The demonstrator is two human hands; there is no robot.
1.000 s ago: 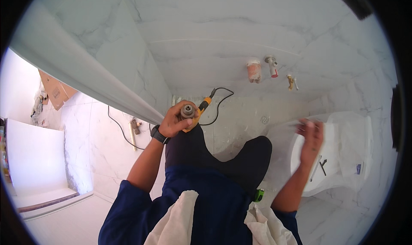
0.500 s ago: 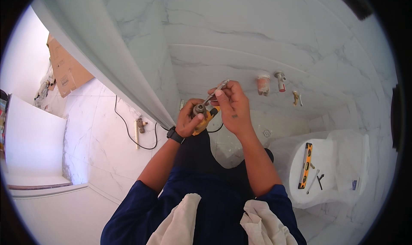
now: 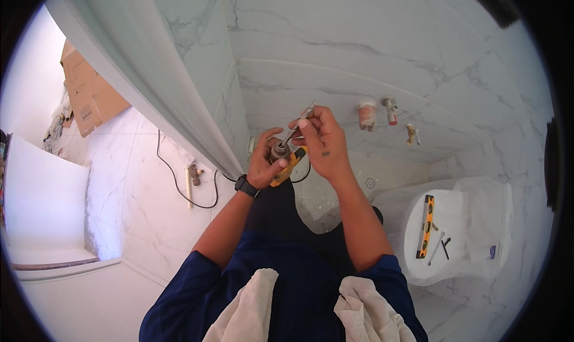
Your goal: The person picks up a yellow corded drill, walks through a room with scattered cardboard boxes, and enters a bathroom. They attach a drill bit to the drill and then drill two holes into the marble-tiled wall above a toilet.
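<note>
A yellow and black power drill (image 3: 289, 169) is held over my lap with its chuck pointing up. My left hand (image 3: 260, 169) grips around the grey chuck (image 3: 278, 151), thumb on the near side and a finger lifted off the far side. In my right hand (image 3: 327, 149), a slim metal drill bit (image 3: 306, 114) is pinched between thumb and fingers. The bit slants, its lower end at the chuck's mouth; whether it has entered the jaws is too small to tell. The drill's grip is partly hidden by my left hand.
On the right, a plastic-wrapped toilet (image 3: 412, 269) bears a spirit level (image 3: 425, 227), a wrench (image 3: 438, 250) and a black T-shaped tool (image 3: 446, 248). A capped pipe (image 3: 367, 116) and an angle valve (image 3: 390, 112) project from the wall. A black cord (image 3: 179, 188) crosses the left floor beside a doorframe.
Fingers of my left hand have loosened and spread a little from the chuck. My right hand and the drill bit have shifted slightly; the bit stands at nearly the same slant.
</note>
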